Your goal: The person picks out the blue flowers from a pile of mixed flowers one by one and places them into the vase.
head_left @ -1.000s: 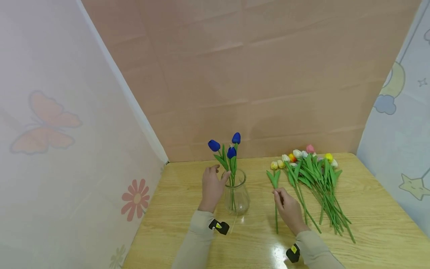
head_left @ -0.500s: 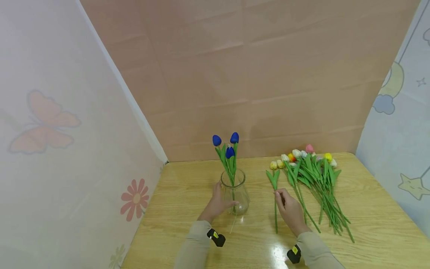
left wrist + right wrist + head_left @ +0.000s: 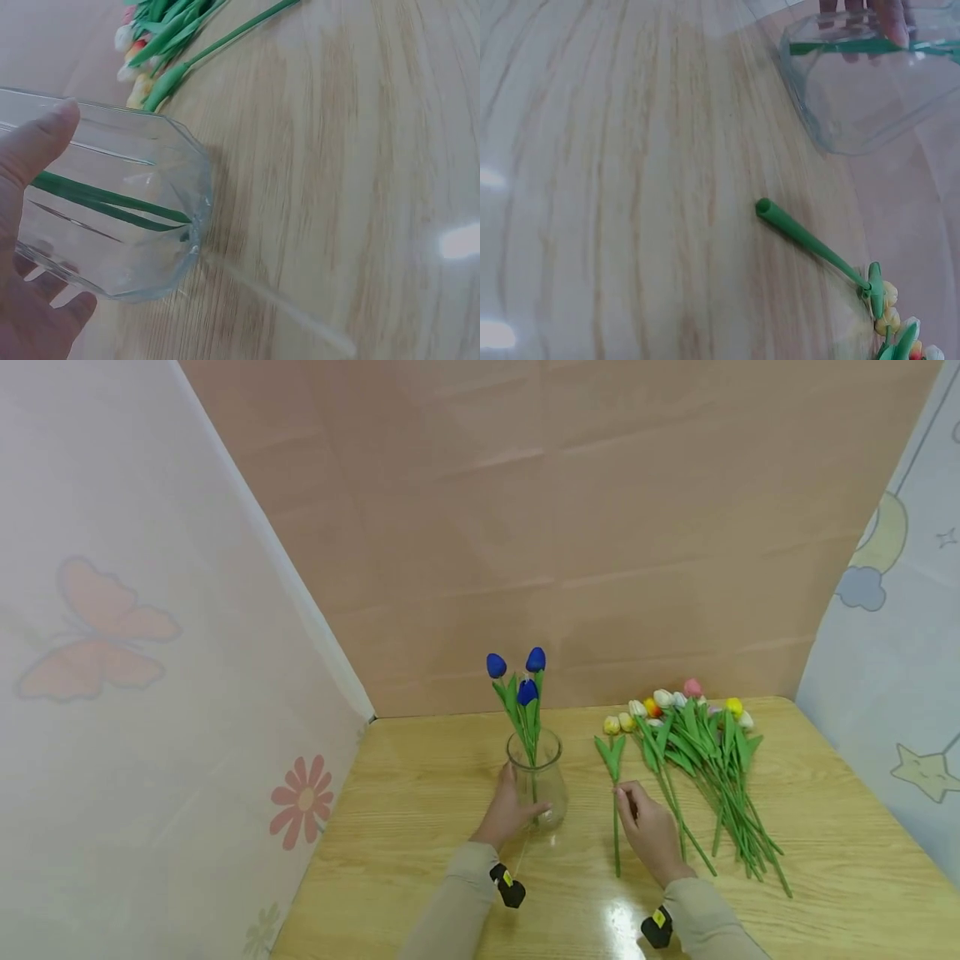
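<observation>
Three blue tulips [image 3: 527, 692] already stand in the glass vase [image 3: 537, 778], mid-table, gripped by the left hand [image 3: 510, 810]. The right hand [image 3: 651, 831] seemingly pinches a yellow tulip's stem [image 3: 615, 827]; a pile [image 3: 701, 752] waits toward the right edge.

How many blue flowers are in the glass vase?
3, all standing in the vase: one upper left, one upper right, one lower between them. None seems hidden.

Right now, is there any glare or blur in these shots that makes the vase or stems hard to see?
Head view: glare patches on the table near the sleeves; vase is sharp. Left wrist view: soft focus, a bright spot on the wood at right, stems in the vase readable. Right wrist view: slightly blurred, the stem clear.
</observation>
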Tool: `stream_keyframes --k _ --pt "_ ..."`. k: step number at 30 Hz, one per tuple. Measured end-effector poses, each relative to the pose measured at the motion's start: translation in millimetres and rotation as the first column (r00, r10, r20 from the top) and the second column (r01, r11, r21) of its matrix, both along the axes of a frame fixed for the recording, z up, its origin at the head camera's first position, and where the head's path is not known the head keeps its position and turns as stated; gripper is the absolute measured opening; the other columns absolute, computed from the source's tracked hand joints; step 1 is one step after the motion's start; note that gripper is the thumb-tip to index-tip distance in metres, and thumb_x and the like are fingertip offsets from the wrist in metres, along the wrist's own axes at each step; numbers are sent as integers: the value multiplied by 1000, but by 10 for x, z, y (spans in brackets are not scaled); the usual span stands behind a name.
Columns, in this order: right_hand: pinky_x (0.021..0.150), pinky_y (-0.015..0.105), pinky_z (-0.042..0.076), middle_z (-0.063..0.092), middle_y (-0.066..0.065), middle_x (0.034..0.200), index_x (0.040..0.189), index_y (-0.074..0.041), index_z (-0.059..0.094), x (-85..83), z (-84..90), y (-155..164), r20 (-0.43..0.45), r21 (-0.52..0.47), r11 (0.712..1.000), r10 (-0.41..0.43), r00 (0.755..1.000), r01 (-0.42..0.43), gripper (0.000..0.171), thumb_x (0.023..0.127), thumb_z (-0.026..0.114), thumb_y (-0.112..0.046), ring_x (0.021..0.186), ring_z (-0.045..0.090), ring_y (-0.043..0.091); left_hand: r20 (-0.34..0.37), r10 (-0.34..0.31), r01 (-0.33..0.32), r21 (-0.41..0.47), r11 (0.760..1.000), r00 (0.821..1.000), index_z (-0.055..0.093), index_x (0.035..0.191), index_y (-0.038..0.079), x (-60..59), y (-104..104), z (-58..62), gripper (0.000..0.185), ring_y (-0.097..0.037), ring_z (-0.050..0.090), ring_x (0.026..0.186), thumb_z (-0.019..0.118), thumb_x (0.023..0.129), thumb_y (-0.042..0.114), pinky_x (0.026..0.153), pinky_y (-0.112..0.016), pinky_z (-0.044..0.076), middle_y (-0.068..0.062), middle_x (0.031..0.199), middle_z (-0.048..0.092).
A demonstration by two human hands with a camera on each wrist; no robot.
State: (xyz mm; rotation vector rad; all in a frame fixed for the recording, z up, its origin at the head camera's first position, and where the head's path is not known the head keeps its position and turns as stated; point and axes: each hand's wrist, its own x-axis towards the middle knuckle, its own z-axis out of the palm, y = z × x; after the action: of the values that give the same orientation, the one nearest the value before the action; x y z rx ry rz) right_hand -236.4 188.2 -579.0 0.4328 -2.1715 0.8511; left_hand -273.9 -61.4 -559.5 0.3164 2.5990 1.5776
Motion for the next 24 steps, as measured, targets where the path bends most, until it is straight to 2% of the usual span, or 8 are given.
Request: stream_keyframes --k 7,14,18,21,24 --pt "38 13 20 33 -16 58 97 -5 62 29 -45 17 33 -3 1000 9 999 -9 6 92 61 -2 46 19 -7 -26 -19 17 -46 999 999 6 156 11 -95 229 -55 108 -39 27 142 76 81 44 110 -54 34 -20 158 15" --pt "39 13 21 32 -16 59 96 -6 61 29 -51 43 10 11 1000 18 1000 -18 6 92 61 -2 47 19 -7 -4 9 -9 -77 997 1000 6 155 9 -103 341 -9 108 -37 33 140 73 82 49 108 -50 38 -20 158 16" --pt "40 13 20 31 -16 59 96 -7 61 32 -55 39 14 15 1000 16 1000 -16 7 92 62 -2 47 19 -7 -13 -18 17 -46 999 1000 4 156 13 -123 303 -32 108 -37 29 142 74 81 48 110 -52 35 -18 159 14" --pt "39 13 20 30 -17 58 96 -8 61 48 -45 36 40 32 999 6 999 -7 7 92 62 -3 46 17 -7 11 -53 53 -28 998 999 0 156 16 -131 203 -35 112 -38 22 145 77 80 46 111 -55 31 -17 160 9" --pt "38 15 21 31 -16 57 97 -7 61 76 17 53 112 45 999 8 994 -13 5 93 61 -4 44 18 -7 29 -100 102 -99 990 995 1 156 14 -105 11 43 113 -39 17 146 80 79 39 112 -58 28 -19 160 9"
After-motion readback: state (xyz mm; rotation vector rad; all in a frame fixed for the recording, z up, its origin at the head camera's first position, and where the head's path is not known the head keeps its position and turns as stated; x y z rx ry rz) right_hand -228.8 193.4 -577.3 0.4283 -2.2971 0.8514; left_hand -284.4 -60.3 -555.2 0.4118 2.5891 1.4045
